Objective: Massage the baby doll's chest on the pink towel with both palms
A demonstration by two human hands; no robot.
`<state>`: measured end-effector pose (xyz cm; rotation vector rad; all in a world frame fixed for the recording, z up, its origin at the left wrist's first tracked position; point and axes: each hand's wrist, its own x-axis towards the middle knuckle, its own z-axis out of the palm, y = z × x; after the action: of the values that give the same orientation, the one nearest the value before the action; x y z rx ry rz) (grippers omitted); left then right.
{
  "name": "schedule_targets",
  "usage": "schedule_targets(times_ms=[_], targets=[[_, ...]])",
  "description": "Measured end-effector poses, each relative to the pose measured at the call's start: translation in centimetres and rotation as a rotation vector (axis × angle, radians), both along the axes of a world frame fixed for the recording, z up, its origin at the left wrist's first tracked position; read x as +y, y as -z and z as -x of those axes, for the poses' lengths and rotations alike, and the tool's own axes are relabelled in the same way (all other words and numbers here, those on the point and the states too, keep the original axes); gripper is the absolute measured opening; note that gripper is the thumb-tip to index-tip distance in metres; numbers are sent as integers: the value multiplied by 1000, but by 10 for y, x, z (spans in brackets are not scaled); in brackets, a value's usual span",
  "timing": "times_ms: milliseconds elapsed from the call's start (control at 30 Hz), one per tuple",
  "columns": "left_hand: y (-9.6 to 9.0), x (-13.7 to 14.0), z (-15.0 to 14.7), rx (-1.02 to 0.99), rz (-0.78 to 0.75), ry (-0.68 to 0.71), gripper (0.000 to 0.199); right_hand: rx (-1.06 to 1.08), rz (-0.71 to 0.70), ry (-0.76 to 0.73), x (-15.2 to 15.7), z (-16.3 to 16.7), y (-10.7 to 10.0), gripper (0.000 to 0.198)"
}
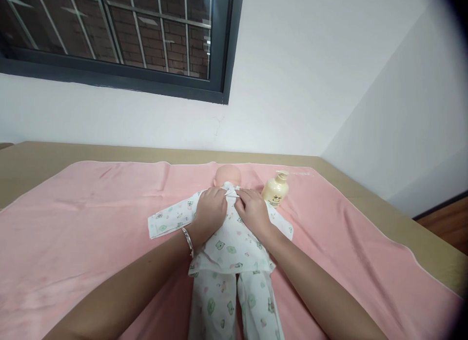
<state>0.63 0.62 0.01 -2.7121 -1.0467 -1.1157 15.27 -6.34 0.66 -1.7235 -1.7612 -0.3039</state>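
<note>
Though white, a green-patterned top [234, 235].

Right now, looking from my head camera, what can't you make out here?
All in the head view:
- Lower ends of the trousers: cut off by the bottom edge.
- Left hand: its exact grip at the shirt collar is hidden by its own curled fingers.
- Fine lettering on the bottle: too small.
- Top of the window: cut off by the top edge.
</note>
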Motion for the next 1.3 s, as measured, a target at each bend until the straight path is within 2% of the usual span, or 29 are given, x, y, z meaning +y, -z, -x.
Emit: schedule_targets(times_ms=[133, 233, 367, 500, 567, 667, 833, 933, 1100, 1300], targets=[[-6, -7, 0, -2, 38, -160, 12, 37, -8, 106, -4, 6, 1, 31], [-6, -6, -1, 40, 73, -216, 13, 46, 80, 77, -1, 2, -2, 34], [-2, 3, -2, 50, 111, -78, 24, 40, 190, -43, 8, -7, -5, 42], [-1, 7, -1, 44, 71, 73, 31, 10, 119, -72, 9, -5, -3, 40], [-1, 5, 0, 26, 51, 67, 27, -1, 17, -51, 6, -2, 0, 34], [-2, -1, 0, 1, 4, -25, 18, -2, -98, 17, 0, 4, 3, 28], [-4, -7, 1, -6, -10, -184, 13, 25, -13, 86, -1, 3, 0, 32], [-3, -4, 0, 1, 60, -137, 13, 20, 77, 22, 4, -2, -1, 41], [1, 5, -1, 34, 95, 3, 30, 10, 177, -74, 9, -8, 1, 52], [0, 3, 1, -30, 25, 42, 19, 26, 74, -78, 6, -3, 3, 46]])
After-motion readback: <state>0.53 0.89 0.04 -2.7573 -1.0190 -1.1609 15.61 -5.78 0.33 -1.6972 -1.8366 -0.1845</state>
